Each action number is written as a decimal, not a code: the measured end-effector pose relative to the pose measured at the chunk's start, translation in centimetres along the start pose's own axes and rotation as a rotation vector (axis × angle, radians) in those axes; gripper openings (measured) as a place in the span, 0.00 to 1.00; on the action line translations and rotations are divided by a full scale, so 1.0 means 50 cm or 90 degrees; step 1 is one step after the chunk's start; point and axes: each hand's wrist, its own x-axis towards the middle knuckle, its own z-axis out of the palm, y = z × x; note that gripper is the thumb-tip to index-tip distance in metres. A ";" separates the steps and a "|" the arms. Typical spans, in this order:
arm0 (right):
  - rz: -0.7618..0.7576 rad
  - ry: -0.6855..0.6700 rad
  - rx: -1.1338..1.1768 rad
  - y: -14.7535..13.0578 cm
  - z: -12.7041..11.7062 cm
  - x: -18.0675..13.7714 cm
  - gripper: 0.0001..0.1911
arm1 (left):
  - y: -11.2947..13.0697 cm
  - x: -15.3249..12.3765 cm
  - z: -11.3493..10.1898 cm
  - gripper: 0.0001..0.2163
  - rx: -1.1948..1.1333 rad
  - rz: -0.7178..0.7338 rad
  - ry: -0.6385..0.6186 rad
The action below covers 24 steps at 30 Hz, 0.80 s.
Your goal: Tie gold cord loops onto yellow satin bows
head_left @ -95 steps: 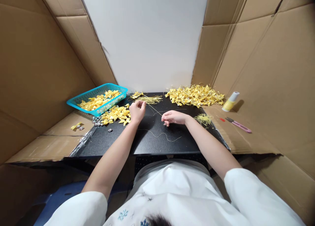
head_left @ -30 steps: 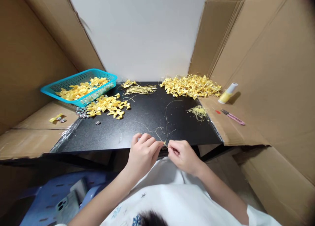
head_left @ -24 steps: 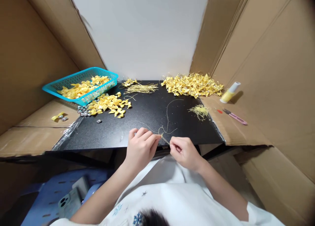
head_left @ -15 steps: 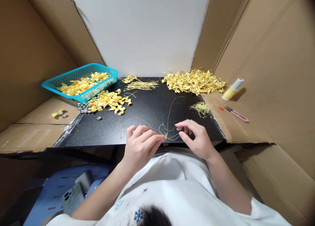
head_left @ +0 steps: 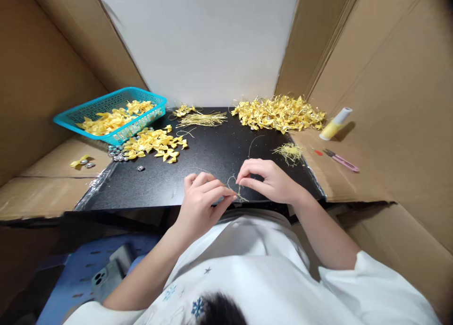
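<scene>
Black table [head_left: 212,155]: teal basket [head_left: 139,126] holds yellow bows [head_left: 106,121]; left hand [head_left: 200,197] pinches thread [head_left: 238,192].

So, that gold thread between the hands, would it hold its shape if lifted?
Probably floppy: the gold thread curls in loose loops between the left hand and right hand. Likely very light, being so thin. It may tangle, since it trails across the black table.

L grip [head_left: 202,198] & R grip [head_left: 272,181] meet at near edge of black table [head_left: 159,183], both pinching a gold thread [head_left: 236,189] w/ a small tangle btwn them. Teal basket [head_left: 138,125] of yellow bows sits back left, loose bows [head_left: 155,143] just beside it, bigger bow pile [head_left: 279,113] back right. Spool [head_left: 335,123] & pink snips [head_left: 341,160] lie on cardboard, right of table.
</scene>
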 end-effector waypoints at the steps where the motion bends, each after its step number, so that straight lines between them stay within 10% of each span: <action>1: 0.000 0.003 0.010 0.002 -0.003 0.006 0.09 | 0.000 0.002 -0.001 0.07 -0.003 -0.007 -0.013; 13: 0.109 0.241 -0.195 0.068 -0.036 0.015 0.07 | -0.020 0.011 -0.002 0.09 -0.022 -0.070 -0.102; 20: 0.021 -0.182 0.029 0.032 -0.014 0.003 0.08 | -0.029 0.025 -0.013 0.11 -0.078 -0.082 -0.192; 24: 0.067 -0.201 0.083 0.042 -0.015 0.005 0.09 | -0.035 0.032 -0.026 0.11 -0.174 -0.087 -0.276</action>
